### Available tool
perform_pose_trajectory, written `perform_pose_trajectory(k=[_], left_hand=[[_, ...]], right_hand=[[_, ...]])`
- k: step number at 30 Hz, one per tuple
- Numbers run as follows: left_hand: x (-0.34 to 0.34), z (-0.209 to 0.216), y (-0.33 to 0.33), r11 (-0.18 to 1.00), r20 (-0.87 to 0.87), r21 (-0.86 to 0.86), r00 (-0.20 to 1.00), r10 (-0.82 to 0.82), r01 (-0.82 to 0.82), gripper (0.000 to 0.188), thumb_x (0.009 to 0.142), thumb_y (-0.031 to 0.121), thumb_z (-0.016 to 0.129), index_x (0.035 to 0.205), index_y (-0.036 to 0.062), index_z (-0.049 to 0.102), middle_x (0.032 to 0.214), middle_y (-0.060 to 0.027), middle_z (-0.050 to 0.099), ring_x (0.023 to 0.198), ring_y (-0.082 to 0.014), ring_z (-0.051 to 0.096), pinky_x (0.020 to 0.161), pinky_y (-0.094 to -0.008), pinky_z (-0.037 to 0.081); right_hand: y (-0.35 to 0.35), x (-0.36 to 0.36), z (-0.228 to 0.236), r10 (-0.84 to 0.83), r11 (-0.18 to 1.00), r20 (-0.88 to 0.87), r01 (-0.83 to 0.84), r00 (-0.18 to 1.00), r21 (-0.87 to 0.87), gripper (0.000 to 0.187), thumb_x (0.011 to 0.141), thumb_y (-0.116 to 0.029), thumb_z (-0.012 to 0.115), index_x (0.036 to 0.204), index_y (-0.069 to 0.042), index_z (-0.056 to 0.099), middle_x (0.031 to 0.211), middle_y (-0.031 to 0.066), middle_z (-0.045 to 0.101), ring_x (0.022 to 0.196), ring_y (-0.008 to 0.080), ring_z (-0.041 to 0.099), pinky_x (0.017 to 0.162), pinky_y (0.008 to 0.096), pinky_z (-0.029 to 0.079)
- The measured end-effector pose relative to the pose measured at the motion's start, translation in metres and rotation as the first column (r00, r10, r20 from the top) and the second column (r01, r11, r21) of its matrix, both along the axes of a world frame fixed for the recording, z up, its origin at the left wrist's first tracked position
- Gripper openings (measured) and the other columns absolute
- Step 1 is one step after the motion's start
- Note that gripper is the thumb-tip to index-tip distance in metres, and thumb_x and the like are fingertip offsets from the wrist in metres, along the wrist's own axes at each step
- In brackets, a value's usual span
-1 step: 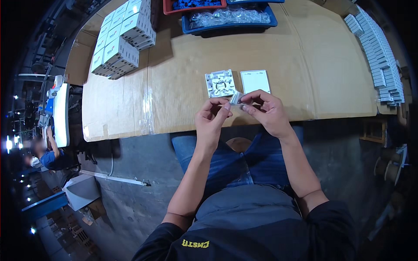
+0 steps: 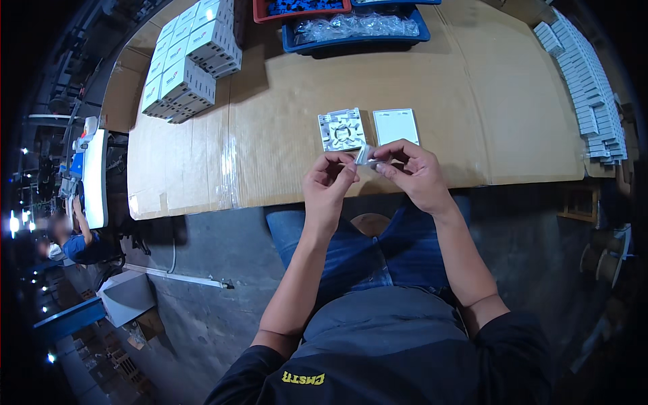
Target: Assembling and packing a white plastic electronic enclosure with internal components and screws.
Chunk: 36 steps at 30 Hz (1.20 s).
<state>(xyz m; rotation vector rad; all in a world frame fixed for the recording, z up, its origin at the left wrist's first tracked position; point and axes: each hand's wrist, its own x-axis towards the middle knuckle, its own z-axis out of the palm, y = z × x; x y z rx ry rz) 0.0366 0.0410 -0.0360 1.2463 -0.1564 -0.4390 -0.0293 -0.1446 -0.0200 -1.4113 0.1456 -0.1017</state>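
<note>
A small clear plastic bag (image 2: pixel 366 156) is held between my hands, just over the table's near edge. My left hand (image 2: pixel 331 177) pinches its left end between thumb and forefinger. On its right end, my right hand (image 2: pixel 413 170) closes with thumb and fingertips. What the bag contains is too small to make out. Right beyond my hands lies a white square plastic tray (image 2: pixel 330 128) with a round moulded centre. Beside it, to the right, rests a flat white cover (image 2: pixel 395 125).
White boxes (image 2: pixel 182 84) are stacked at the far left of the cardboard-covered table (image 2: pixel 297 94). At the back stand a blue bin (image 2: pixel 424 37) of clear bags and a red bin (image 2: pixel 260 15) of blue parts. White pieces (image 2: pixel 586 88) line the right edge. A person (image 2: pixel 88 246) sits at the left.
The plastic bag has shifted slightly in shape between my fingers. Both hands stay in the same place.
</note>
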Motion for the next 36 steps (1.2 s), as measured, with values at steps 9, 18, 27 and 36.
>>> perform_pose_trajectory(k=[9, 18, 27, 36], left_hand=[[0.001, 0.004, 0.000, 0.993, -0.042, 0.110, 0.998, -0.045, 0.049, 0.017, 0.095, 0.000, 0.071, 0.112, 0.0009, 0.067, 0.103, -0.0025, 0.067, 0.090, -0.0081, 0.062, 0.083, -0.0230, 0.050], [0.000, -0.005, 0.001, 0.998, -0.083, 0.012, 0.995, -0.060, 0.061, 0.018, 0.094, 0.000, 0.073, 0.111, 0.0022, 0.067, 0.102, -0.0020, 0.068, 0.086, -0.0071, 0.060, 0.078, -0.0228, 0.049], [-0.002, -0.003, -0.007, 0.999, -0.093, 0.038, 0.996, 0.001, 0.002, 0.016, 0.097, 0.004, 0.069, 0.112, 0.0024, 0.063, 0.097, -0.0005, 0.065, 0.083, -0.0056, 0.058, 0.073, -0.0222, 0.047], [-0.003, -0.001, -0.005, 0.998, -0.136, -0.057, 0.991, -0.001, -0.007, 0.024, 0.096, 0.002, 0.069, 0.118, 0.0044, 0.060, 0.102, -0.0033, 0.066, 0.079, -0.0067, 0.057, 0.073, -0.0247, 0.049]], right_hand=[[0.002, 0.001, -0.003, -0.027, 0.996, 0.041, 0.023, 0.999, 0.082, 0.032, 0.095, 0.006, 0.068, 0.126, 0.000, 0.061, 0.115, 0.0073, 0.068, 0.109, 0.0114, 0.065, 0.096, 0.0277, 0.055], [0.002, 0.004, -0.005, -0.060, 0.993, 0.010, 0.059, 0.998, 0.105, 0.036, 0.095, 0.007, 0.069, 0.129, 0.001, 0.060, 0.112, 0.0073, 0.068, 0.106, 0.0114, 0.066, 0.094, 0.0269, 0.056], [0.007, 0.004, -0.006, 0.026, 0.991, 0.014, -0.027, 1.000, 0.133, 0.041, 0.094, 0.010, 0.068, 0.133, 0.001, 0.059, 0.116, 0.0096, 0.067, 0.106, 0.0116, 0.065, 0.093, 0.0267, 0.057], [0.008, 0.004, -0.005, 0.015, 0.992, -0.089, -0.004, 0.996, 0.129, 0.044, 0.094, 0.008, 0.069, 0.136, 0.000, 0.058, 0.101, 0.0035, 0.069, 0.092, 0.0084, 0.065, 0.080, 0.0221, 0.054]])
